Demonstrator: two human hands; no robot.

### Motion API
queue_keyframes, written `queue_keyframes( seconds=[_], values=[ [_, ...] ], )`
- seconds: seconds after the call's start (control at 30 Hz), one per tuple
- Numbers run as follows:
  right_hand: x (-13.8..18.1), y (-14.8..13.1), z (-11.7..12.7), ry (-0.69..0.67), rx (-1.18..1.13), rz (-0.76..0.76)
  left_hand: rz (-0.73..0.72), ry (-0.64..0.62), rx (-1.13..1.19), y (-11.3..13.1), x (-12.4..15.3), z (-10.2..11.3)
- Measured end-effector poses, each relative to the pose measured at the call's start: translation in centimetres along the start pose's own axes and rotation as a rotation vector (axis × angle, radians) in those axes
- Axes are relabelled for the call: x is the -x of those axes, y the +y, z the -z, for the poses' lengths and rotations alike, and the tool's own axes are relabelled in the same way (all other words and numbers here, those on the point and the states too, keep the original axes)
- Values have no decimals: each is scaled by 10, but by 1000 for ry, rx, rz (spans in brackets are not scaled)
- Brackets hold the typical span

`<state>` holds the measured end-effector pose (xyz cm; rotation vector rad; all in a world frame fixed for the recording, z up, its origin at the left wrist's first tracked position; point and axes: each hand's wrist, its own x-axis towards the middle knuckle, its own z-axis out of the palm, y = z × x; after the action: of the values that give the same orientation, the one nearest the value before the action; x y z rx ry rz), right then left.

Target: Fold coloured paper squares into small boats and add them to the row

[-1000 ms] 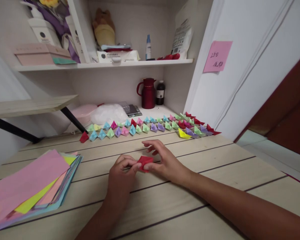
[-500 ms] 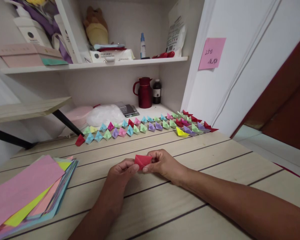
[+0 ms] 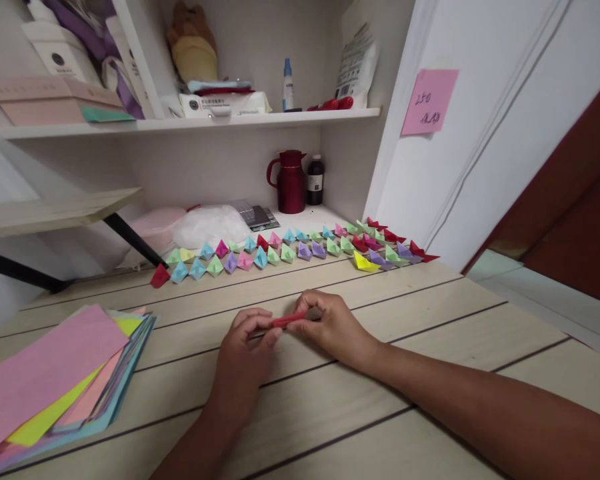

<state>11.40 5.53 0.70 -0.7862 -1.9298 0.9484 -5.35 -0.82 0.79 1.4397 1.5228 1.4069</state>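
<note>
A small piece of folded red paper [image 3: 289, 319] is held edge-on between my two hands, just above the wooden table [image 3: 360, 420]. My left hand [image 3: 247, 347] pinches its left end between thumb and fingers. At the other end, my right hand [image 3: 333, 327] grips it with the thumb below and the fingers curled above. Behind the hands stand rows of small folded paper boats [image 3: 245, 261] in several colours. A yellow paper boat [image 3: 365, 262] sits at the front of the right-hand group.
A fanned stack of coloured paper [image 3: 55, 373] lies at the table's left. A small raised wooden shelf [image 3: 60, 213] with black legs stands behind it. Further back are a plastic bag [image 3: 210, 225], a red jug [image 3: 291, 183] and a dark bottle [image 3: 315, 181]. A pink note [image 3: 430, 101] hangs on the wall.
The red paper has turned from showing its broad face to showing a thin edge. My left fingers have shifted their hold at its left end; the right hand has tilted slightly.
</note>
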Motion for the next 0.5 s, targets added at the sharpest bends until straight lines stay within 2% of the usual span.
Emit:
queue_keyframes(
  seconds=[0.1,0.2,0.3,0.37,0.5],
  values=[
    [-1,1,7,42,488,289,-195,57,-233,-6,-1,0],
    [-4,4,11,-47,795,399,-306,77,-419,-8,0,0],
    [-5,5,11,-138,902,412,-380,70,-603,-6,4,0],
    [-5,5,9,-151,917,408,-418,38,-717,-4,5,0],
    [-3,4,9,-169,866,407,-409,-101,-826,-3,4,1]
  ],
)
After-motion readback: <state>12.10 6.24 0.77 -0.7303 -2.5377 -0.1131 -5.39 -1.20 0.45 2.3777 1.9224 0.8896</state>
